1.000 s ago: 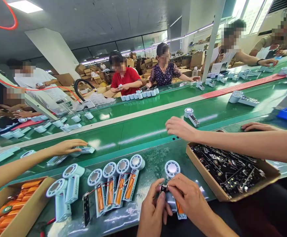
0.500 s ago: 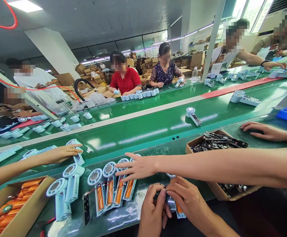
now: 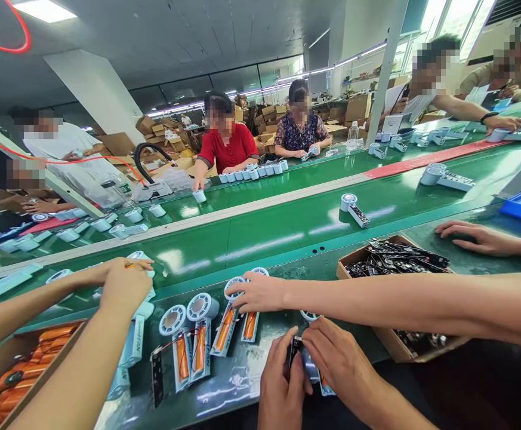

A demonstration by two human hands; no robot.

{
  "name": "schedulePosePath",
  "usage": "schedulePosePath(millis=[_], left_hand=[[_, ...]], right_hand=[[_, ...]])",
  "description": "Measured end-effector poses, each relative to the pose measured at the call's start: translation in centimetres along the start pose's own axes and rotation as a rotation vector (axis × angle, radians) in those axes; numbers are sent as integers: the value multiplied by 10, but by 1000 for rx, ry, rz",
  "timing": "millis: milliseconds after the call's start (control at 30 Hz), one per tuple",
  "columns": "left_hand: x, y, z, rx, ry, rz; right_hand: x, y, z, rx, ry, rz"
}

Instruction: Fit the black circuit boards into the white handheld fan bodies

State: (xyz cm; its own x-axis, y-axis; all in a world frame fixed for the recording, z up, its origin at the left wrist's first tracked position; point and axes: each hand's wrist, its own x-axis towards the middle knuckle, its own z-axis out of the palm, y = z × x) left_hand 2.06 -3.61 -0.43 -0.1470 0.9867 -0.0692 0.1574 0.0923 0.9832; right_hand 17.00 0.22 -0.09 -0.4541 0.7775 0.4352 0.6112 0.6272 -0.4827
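Observation:
My left hand (image 3: 282,388) and my right hand (image 3: 338,358) meet at the bottom centre. Both pinch a small black circuit board (image 3: 294,349) above an open hand-fan half (image 3: 321,385) with an orange battery in it. To the left lies a row of open white fan halves (image 3: 188,340) with orange batteries and thin wires. A co-worker's hand (image 3: 258,292) reaches in from the right across my hands and rests on two of those fan halves (image 3: 237,319).
A cardboard box of black circuit boards (image 3: 394,257) stands at my right, and a box of orange batteries (image 3: 27,364) at the left. Another co-worker's arms (image 3: 121,286) handle a fan at the left. The green conveyor (image 3: 264,233) carries a fan unit (image 3: 352,206). Several people work across it.
The co-worker's hand from the right has settled on two fan halves and shifted them out of the row. A second arm of the left co-worker has come in. My hands stay together on the board.

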Motion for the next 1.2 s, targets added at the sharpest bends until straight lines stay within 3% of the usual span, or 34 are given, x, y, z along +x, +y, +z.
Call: schedulePosePath(millis=[267, 433, 500, 567, 633, 733, 833, 933, 1100, 1200], left_hand=[[-3, 2, 4, 69, 35, 147], [-4, -1, 9, 159, 113, 279], [-3, -1, 10, 81, 76, 210], [0, 0, 9, -64, -5, 46], [3, 3, 7, -195, -57, -111], [8, 7, 3, -281, -55, -214], [11, 11, 0, -300, -66, -250], [11, 14, -2, -306, -90, -259], [11, 16, -3, -287, -84, -224], [10, 16, -3, -224, -71, -186]], right_hand=[[7, -7, -12, -27, -39, -24], [6, -5, -1, -36, 7, -48], [8, -3, 1, 5, 22, -17], [11, 0, -6, 70, 41, 15], [10, 3, -20, 173, 98, 69], [-3, 9, -44, 307, 230, 219], [-19, 7, -53, 361, 219, 272], [-24, -4, -44, 346, 151, 185], [-5, -16, -24, 149, 68, 126], [5, -13, -22, 234, 99, 143]])
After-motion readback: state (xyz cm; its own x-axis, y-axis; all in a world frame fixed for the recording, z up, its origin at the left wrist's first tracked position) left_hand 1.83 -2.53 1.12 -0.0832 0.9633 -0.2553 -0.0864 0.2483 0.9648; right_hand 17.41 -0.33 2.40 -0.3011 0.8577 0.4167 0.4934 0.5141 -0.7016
